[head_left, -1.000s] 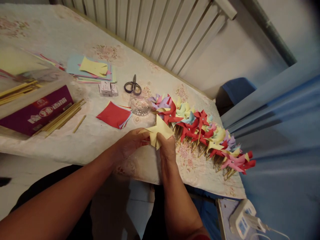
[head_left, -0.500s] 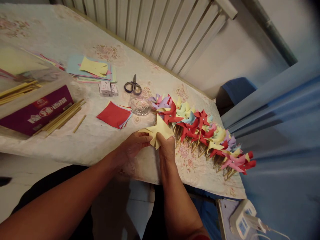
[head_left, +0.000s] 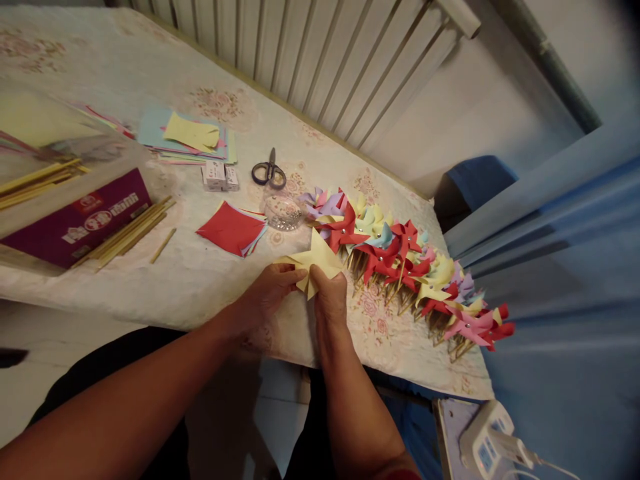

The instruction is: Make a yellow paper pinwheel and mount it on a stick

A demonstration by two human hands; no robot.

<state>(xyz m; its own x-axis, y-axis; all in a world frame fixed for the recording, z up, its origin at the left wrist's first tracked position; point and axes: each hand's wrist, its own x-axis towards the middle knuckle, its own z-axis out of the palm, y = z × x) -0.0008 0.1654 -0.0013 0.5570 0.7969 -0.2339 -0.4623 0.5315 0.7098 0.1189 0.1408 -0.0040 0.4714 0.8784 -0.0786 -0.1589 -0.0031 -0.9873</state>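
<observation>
A pale yellow paper pinwheel (head_left: 320, 257), without a visible stick, is held between both hands above the table's front part. My left hand (head_left: 275, 287) is closed, pinching its left side with thumb and fingers. From below, my right hand (head_left: 330, 290) grips the paper, the thumb pressed near its middle and the other fingers hidden behind it. Just beyond lies a clear round dish (head_left: 283, 213) of small shiny pieces. To its left is a pile of paper squares (head_left: 233, 230) with a red one on top.
Finished pinwheels (head_left: 400, 260) on sticks lie in a long row at the right. Scissors (head_left: 269, 172), small white boxes (head_left: 219, 176) and a stack of coloured paper (head_left: 187, 137) are farther back. Wooden sticks (head_left: 133, 233) lie beside a purple-labelled box (head_left: 80, 217) at left.
My left thumb and fingers have shifted slightly on the pale yellow paper, closing nearer to the right thumb. The whole view has moved a little.
</observation>
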